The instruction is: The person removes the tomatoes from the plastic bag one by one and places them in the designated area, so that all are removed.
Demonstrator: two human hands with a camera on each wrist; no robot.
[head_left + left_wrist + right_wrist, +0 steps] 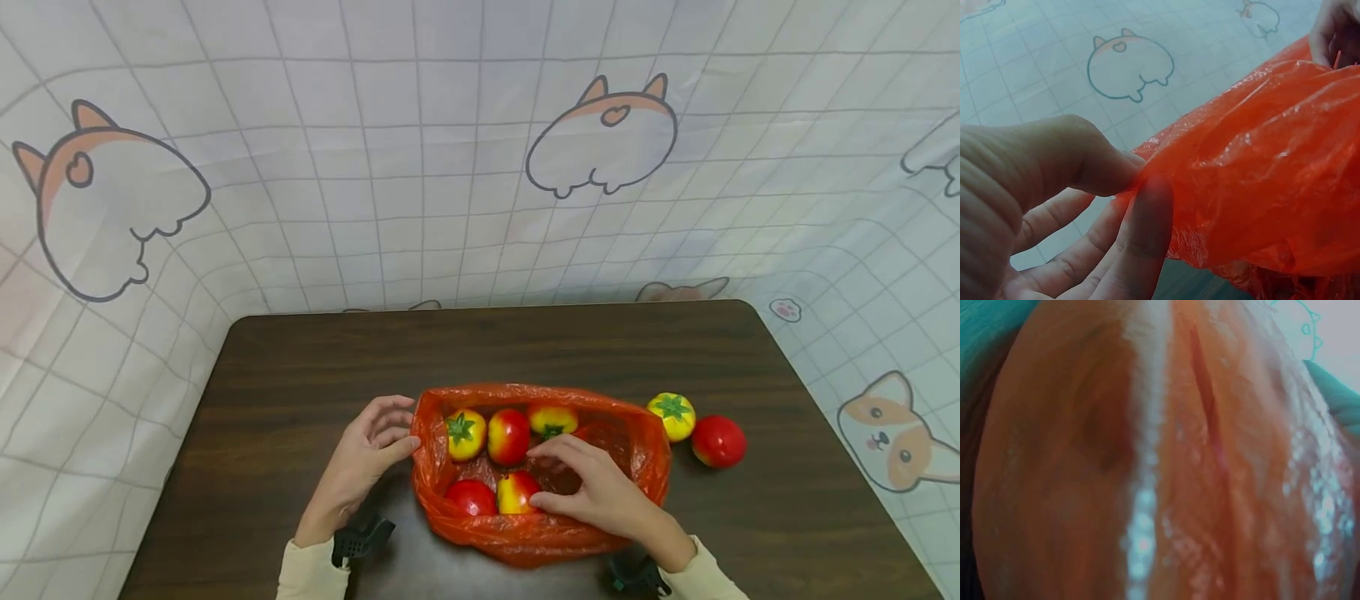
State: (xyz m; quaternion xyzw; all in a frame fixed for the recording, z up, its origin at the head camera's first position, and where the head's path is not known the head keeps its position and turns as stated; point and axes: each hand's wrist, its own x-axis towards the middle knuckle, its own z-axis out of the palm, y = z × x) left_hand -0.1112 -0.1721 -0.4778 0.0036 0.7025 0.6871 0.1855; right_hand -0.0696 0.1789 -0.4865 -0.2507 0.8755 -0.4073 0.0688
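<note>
An orange-red plastic bag (517,546) lies wide with its mouth up on the table. My left hand (375,446) pinches the bag's left edge between thumb and fingers, seen close up in the left wrist view. Reaching in over the near rim, my right hand (592,492) has thumb and fingers spread, its thumb tip right at a red-and-yellow fruit (515,493). Beside that lies a red fruit (472,497). Behind them in the bag are a yellow fruit with green leaves (466,434), a red-and-yellow apple (508,437) and another yellow fruit (553,418). Bag film fills the right wrist view.
Right of the bag, a yellow fruit with a green leafy top (672,416) and a shiny red fruit (718,442) sit side by side on the dark wooden table (300,358). A white gridded cloth (450,167) with cartoon dogs hangs behind and around the table.
</note>
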